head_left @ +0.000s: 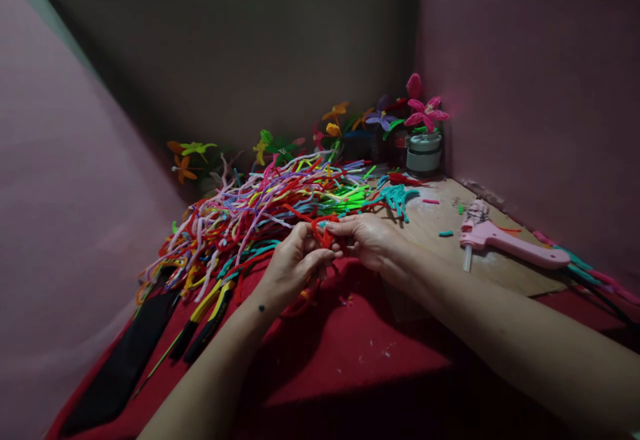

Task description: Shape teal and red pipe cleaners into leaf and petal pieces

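Note:
Both my hands meet over the front of the red cloth, pinching bent red pipe cleaners [326, 235] with a small teal bit among them. My left hand [299, 259] is closed on their left and lower side, thumb pointing right. From the right, my right hand [363, 239] grips them between thumb and fingers. Just behind my hands spreads a large heap of coloured pipe cleaners [250, 207]. An orange-red loop [303, 303] shows below my left hand; whether it joins the held piece I cannot tell.
A pink glue gun [515, 243] lies on a wooden board [435, 210] at right, its cord trailing rightward. Yellow-black pliers [207, 320] and a black pouch [125, 360] lie at left. Pipe-cleaner flowers [425, 115] stand along the back, some in a pale jar [423, 153].

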Tool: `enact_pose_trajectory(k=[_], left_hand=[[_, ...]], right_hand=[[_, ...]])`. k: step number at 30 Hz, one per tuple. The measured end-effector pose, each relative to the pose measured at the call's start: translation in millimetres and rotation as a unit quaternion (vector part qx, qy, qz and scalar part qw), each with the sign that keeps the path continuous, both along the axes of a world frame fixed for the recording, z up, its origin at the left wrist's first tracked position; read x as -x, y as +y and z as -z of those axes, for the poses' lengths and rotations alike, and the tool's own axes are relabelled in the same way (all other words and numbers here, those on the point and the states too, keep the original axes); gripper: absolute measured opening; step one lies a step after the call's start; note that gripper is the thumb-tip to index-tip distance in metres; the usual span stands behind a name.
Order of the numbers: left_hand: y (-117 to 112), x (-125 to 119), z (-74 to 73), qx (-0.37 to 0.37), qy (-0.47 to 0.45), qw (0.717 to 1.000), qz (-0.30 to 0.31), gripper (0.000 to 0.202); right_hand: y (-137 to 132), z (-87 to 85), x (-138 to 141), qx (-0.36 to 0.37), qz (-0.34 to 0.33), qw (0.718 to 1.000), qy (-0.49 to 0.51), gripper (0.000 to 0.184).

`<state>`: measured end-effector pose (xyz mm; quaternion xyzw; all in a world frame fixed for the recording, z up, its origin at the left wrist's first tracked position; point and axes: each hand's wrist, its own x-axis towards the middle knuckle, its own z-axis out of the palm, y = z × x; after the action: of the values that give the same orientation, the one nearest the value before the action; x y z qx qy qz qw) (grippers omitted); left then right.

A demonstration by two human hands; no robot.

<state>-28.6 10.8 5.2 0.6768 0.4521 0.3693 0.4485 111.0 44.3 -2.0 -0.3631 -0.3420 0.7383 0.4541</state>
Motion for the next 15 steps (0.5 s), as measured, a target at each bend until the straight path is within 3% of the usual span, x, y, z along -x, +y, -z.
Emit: enact_pose_trajectory(k=[4, 9, 15], left_hand=[[-3, -1, -0.1, 0.010, 0.034, 0.999, -0.003, 0.020], [-5, -1, -3.0, 0.100, 0.025, 0.994, 0.037, 0.027], [-1, 6, -11.1, 0.131, 0.031, 0.990, 0.029, 0.015]], right_hand=[[3, 1.5, 1, 0.021, 0.015, 0.999, 0.039, 0.014], [7, -0.1, -2, 0.020, 0.053, 0.998, 0.032, 0.020], [10, 0.1, -4, 0.004, 0.066, 0.997, 0.031, 0.020]])
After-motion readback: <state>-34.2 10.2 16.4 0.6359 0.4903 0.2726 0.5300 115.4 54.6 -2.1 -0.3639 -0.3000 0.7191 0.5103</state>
